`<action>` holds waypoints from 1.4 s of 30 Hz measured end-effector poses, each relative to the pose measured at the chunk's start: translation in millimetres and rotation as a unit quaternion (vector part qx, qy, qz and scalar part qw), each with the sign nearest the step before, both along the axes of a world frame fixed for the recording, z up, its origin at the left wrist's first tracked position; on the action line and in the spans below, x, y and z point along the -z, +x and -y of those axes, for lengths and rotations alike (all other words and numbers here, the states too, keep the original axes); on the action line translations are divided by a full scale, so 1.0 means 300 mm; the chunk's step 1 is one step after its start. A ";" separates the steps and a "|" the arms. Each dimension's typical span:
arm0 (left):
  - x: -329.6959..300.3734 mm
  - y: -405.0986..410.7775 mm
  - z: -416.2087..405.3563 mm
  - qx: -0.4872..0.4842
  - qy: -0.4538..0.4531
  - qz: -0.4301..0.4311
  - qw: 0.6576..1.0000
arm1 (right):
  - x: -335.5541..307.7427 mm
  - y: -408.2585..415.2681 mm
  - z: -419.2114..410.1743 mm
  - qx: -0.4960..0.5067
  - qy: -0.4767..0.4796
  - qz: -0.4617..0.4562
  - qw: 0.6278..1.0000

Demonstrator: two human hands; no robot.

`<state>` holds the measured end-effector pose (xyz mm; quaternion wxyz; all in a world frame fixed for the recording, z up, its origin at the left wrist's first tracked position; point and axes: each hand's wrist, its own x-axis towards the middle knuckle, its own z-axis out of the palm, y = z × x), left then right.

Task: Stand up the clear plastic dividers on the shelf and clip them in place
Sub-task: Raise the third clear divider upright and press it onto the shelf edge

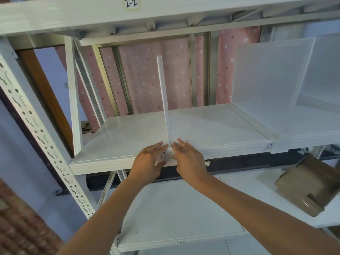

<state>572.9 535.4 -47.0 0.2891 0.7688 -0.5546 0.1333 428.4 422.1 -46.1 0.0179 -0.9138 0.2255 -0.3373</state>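
Left hand point(150, 160) and right hand point(189, 159), fingers extended, press the clip point(168, 155) under the upright divider point(163, 96)

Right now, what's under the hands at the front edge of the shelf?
A white clip shows between the left hand and right hand, at the foot of the upright divider on the shelf. The hands cover its sides, so whether it is seated cannot be seen.

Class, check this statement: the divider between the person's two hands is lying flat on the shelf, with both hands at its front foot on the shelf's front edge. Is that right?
Not quite. The head view shows the divider standing upright, seen edge-on, not lying flat. The rest holds: the left hand and right hand are both at its front foot, on the front edge of the shelf.
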 end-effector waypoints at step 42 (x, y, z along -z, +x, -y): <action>-0.050 -0.202 -0.053 -0.116 0.067 0.039 0.990 | -0.026 -0.067 0.009 -0.039 -0.049 -0.113 0.992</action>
